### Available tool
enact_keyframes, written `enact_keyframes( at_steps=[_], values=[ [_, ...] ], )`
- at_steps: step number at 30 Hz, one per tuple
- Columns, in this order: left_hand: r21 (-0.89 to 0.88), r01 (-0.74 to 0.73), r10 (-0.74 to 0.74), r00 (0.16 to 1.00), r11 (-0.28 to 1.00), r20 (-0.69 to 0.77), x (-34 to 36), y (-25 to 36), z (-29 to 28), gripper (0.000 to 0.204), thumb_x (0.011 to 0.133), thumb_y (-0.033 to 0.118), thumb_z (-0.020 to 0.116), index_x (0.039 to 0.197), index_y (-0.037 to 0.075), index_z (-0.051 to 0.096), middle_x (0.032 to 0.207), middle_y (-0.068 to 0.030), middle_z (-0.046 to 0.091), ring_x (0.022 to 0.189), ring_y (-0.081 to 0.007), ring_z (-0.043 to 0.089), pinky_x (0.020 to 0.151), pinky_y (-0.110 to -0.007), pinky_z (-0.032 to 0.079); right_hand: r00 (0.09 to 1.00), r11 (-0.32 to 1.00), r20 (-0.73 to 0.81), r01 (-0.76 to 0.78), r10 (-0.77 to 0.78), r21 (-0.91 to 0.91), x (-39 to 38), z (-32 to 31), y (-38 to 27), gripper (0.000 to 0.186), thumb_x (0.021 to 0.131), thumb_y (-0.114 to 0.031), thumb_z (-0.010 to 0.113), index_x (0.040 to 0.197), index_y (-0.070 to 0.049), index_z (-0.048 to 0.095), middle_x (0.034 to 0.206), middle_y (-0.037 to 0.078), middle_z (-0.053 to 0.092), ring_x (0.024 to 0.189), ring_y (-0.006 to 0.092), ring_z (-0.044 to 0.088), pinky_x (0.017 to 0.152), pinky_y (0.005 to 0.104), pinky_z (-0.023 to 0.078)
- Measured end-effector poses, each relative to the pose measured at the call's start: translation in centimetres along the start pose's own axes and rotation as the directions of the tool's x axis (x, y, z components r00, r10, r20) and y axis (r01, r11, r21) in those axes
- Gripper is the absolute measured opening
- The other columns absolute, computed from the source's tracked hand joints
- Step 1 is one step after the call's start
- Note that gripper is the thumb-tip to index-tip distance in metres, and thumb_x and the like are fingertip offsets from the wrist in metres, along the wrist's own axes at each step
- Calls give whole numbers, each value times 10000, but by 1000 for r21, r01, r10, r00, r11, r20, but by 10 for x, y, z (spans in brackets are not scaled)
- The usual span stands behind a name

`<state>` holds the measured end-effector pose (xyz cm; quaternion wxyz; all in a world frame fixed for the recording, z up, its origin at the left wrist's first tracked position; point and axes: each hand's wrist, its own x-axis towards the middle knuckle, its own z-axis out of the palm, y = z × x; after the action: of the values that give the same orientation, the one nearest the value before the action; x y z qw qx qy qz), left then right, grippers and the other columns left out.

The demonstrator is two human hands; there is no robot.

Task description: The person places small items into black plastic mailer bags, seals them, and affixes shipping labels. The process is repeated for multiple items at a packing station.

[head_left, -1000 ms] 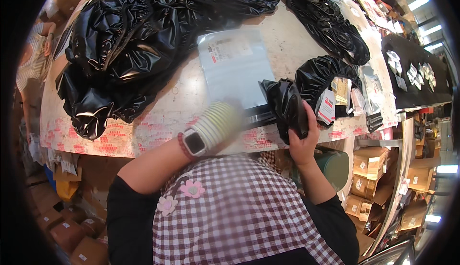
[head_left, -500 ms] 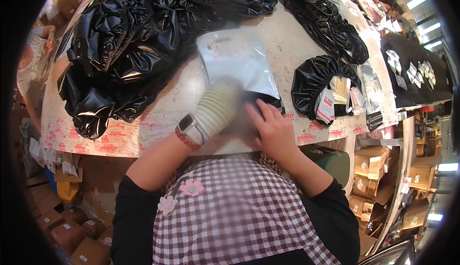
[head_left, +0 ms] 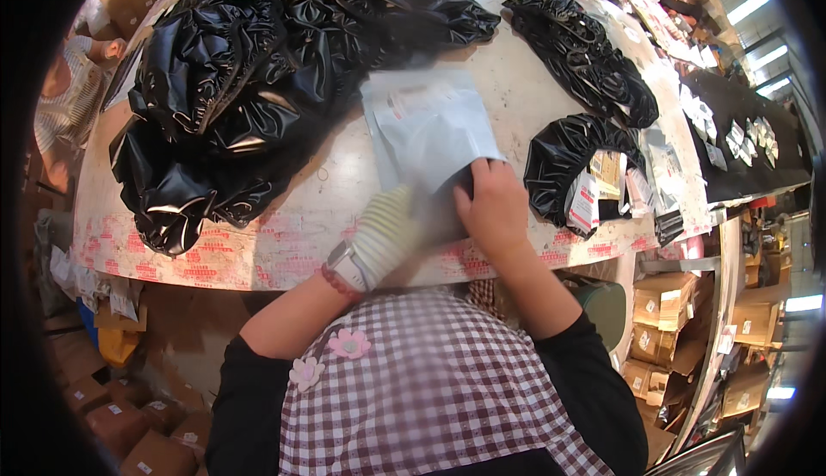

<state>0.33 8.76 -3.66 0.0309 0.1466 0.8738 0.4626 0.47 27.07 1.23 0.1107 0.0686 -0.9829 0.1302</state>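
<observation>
A whitish plastic bag point(head_left: 439, 119) lies on the table in front of me, its near edge lifted and bent. Something black point(head_left: 447, 209) shows at that near edge, partly blurred. Curled over the bag's near right corner, my bare right hand point(head_left: 495, 199) grips the edge with its fingers closed. My left hand point(head_left: 385, 228), in a yellow-and-white striped glove, is beside the bag's near left side. Its fingertips are smeared, so their hold cannot be made out.
A big heap of shiny black elasticated covers point(head_left: 249, 89) fills the table's left side. To the right lie another black cover point(head_left: 589, 54) and a gathered black cover holding cards and packets point(head_left: 559, 170). Cardboard boxes point(head_left: 662, 295) stand below right. A person in stripes point(head_left: 73, 106) is at far left.
My right hand has moved up and closed over the bag's corner. The bag's near edge is now lifted and folded. My left hand has shifted slightly down, and gloved hands appear at the far edge.
</observation>
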Motion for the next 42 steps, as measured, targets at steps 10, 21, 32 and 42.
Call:
enact_keyframes(
  at_steps=[10, 21, 32, 42],
  values=[
    [-162, 2, 13, 996, 987, 92, -11, -28, -12, 45, 943, 17, 613, 983, 17, 594, 819, -80, 652, 789, -147, 631, 750, -324, 538, 938, 963, 346, -103, 11, 249, 55, 80, -9, 364, 878, -194, 693, 1171, 20, 668, 1139, 264, 666, 1023, 465, 624, 951, 516, 500],
    [-239, 99, -66, 987, 966, 145, -34, -52, -3, 53, 978, 37, 654, 1021, 35, 623, 895, -33, 678, 850, -117, 668, 752, -287, 561, 972, 948, -187, 186, -140, 259, -71, 29, 29, 187, 890, -21, 679, 1073, 7, 702, 1065, 184, 704, 967, 373, 677, 884, 457, 533],
    [-359, 111, 1, 955, 927, 297, -29, -37, -21, 186, 1016, -3, 555, 1190, 4, 620, 947, -78, 705, 848, -135, 689, 774, -280, 577, 894, 681, 169, 182, -415, 710, -57, 10, -8, 99, 911, -110, 736, 943, -47, 667, 880, 109, 575, 786, 285, 632, 707, 391, 516],
    [-193, -245, 295, 907, 950, 300, -30, -13, -68, 496, 853, -114, 586, 1330, 11, 636, 1195, -179, 720, 1129, -338, 706, 992, -412, 562, 725, 667, 191, -454, 662, -591, -238, -66, 264, 112, 931, -99, 686, 1021, -45, 725, 925, 118, 712, 815, 297, 692, 726, 442, 556]
  ],
)
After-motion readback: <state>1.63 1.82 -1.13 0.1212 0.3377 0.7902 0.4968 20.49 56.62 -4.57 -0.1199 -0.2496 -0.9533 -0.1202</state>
